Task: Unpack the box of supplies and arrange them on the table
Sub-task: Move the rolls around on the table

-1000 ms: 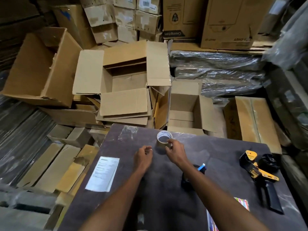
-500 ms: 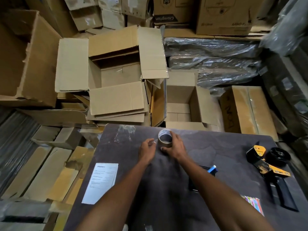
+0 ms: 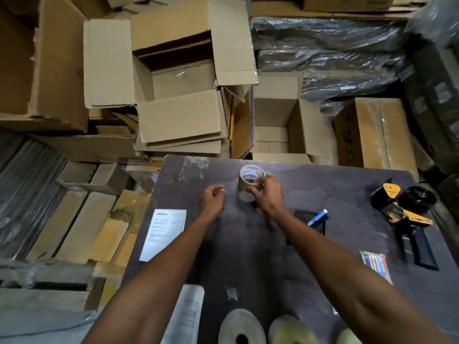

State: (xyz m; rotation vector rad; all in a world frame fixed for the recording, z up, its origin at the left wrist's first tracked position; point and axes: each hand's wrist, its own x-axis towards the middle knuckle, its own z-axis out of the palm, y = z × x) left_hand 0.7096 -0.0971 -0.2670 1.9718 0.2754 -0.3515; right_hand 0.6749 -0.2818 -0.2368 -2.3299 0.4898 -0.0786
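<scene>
A roll of brown packing tape (image 3: 250, 177) stands near the far edge of the dark table (image 3: 335, 194). My right hand (image 3: 267, 193) grips the roll's near side, fingers curled round it. My left hand (image 3: 211, 199) hovers just left of the roll with fingers loosely curled, holding nothing. On the table also lie a white printed sheet (image 3: 163, 233), a blue marker (image 3: 318, 217) on a black item, a yellow-and-black tape dispenser (image 3: 402, 214) and a pack of coloured pens (image 3: 376, 265).
Two large tape rolls (image 3: 242, 330) sit at the table's near edge beside a wrapped paper packet (image 3: 185, 316). Open cardboard boxes (image 3: 183, 85) crowd the floor beyond the table, one small open box (image 3: 280, 125) right behind it. Plastic-wrapped stacks (image 3: 327, 48) lie at the back right.
The view has tilted down and closer. My right hand has closed more firmly round the tape roll; my left hand stays beside it with little movement.
</scene>
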